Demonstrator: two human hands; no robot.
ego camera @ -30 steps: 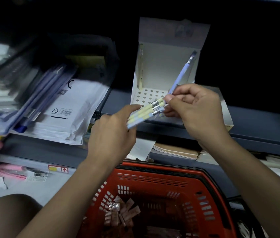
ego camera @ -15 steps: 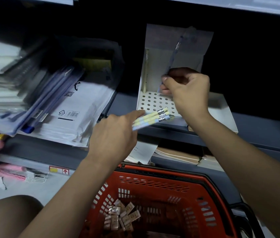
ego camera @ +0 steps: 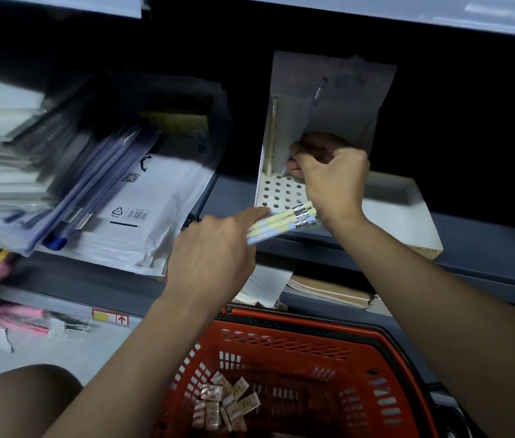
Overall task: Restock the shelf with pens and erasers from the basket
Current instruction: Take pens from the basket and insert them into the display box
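Note:
My left hand (ego camera: pixel 215 251) grips a small bundle of yellow-and-blue pens (ego camera: pixel 281 222), their tips pointing right toward the white pen display box (ego camera: pixel 273 197) on the shelf. My right hand (ego camera: pixel 332 172) pinches a single blue pen (ego camera: pixel 308 115), held nearly upright with its lower end over the box's perforated tray. One cream pen (ego camera: pixel 271 134) stands at the box's left wall. Below, the red basket (ego camera: pixel 297 343) holds several wrapped erasers (ego camera: pixel 227 403).
A stack of plastic folders and white envelopes (ego camera: pixel 117 197) leans on the shelf to the left. Pink packaged items (ego camera: pixel 13 317) lie on the lower left ledge. Notebooks (ego camera: pixel 329 292) sit on the lower shelf behind the basket. My knee is at the bottom left.
My right hand drew one blue pen from the bundle, lifted it upright and lowered it into the display box. My left hand kept holding the other pens.

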